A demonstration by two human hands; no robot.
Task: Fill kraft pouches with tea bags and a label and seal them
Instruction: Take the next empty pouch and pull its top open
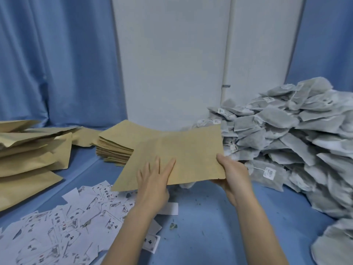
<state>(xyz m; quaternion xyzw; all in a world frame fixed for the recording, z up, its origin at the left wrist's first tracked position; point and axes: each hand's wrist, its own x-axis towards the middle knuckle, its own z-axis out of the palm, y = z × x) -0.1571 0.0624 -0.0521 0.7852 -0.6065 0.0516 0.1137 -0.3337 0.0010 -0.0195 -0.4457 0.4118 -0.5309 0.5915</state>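
A flat kraft pouch (183,153) is held above the blue tabletop (206,222) in the middle of the view. My right hand (233,175) grips its right lower corner, thumb on top. Straight fingers of my left hand (152,180) lie against the pouch's lower left face. A stack of empty kraft pouches (116,144) sits just behind it. A big heap of grey tea bags (286,138) with strings and tags fills the right side. White printed labels (72,226) lie scattered at the lower left.
Filled, bulging kraft pouches (28,155) are piled at the far left. Blue curtains (57,64) and a white panel (172,64) close off the back. Tea crumbs (172,226) speckle the table in front of me.
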